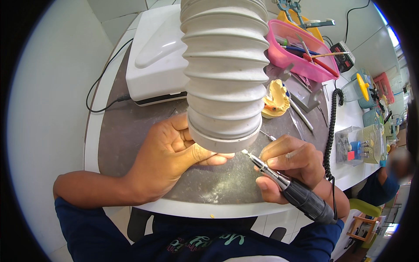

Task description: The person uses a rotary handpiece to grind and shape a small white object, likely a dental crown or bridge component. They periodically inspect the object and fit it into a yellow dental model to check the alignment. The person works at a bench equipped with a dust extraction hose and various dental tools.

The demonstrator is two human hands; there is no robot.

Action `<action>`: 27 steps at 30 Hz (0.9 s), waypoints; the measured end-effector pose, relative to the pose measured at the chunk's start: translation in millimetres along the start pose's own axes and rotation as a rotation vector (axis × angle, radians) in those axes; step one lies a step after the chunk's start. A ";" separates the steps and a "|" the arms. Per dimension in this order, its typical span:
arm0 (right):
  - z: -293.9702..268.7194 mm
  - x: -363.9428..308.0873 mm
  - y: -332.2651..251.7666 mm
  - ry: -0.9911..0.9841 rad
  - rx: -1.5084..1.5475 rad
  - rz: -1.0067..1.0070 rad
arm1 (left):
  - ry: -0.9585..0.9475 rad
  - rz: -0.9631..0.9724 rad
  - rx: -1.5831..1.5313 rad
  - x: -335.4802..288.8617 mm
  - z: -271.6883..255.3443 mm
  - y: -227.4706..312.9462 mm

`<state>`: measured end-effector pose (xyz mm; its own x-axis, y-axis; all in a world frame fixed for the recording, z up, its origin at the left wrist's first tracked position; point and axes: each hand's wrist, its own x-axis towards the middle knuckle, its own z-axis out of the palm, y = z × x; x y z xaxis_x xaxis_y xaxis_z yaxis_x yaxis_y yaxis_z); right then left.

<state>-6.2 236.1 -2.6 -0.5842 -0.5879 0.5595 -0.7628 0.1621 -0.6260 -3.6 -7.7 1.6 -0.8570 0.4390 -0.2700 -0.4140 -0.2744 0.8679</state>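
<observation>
We are gripping the rotary handpiece (283,181) in our right hand (290,163), fingers clamped around its metal front part, the dark ribbed rear end sticking out toward our right elbow. Its thin tip is pointing left, just beside our left hand (170,159), right under the mouth of the ribbed suction hose (224,74) that is hanging down over the middle of the worktop (131,131). Our left hand is curling together with the thumb stretched toward the tip; whatever it is pinching is hidden behind the hose rim, so we cannot tell what sits in it. A black coiled cord (331,131) is running from the handpiece's rear up along the right side of the worktop.

Moving outward, a yellow dental cast (276,99) is lying just behind the hose, beyond our right hand. Behind that, a pink tray (279,54) is holding several long hand tools, red and blue handles among them. To the right, well apart from the hands, a clear plastic box (354,146) is carrying small items, some red and blue. At the back left, a white machine (155,56) is sitting on the worktop, with a black cable (98,87) looping off its left side. At the far right edge, another person's arm in a blue sleeve (384,185) is showing.
</observation>
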 end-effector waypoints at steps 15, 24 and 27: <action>13.2 3.2 2.9 0.204 -0.074 -0.089 | -0.089 -0.023 -0.174 -0.3 -4.0 -5.5; 15.0 3.8 2.4 0.191 -0.084 -0.114 | -0.084 -0.039 -0.132 -0.7 -1.1 -3.5; 18.1 3.9 1.3 0.203 -0.078 -0.110 | -0.134 -0.034 -0.155 0.6 -0.1 -6.1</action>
<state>-4.4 219.7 -11.0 -0.5340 -0.4357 0.7246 -0.8395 0.1712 -0.5157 -1.6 -5.8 -3.9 -0.7977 0.5571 -0.2310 -0.4929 -0.3815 0.7820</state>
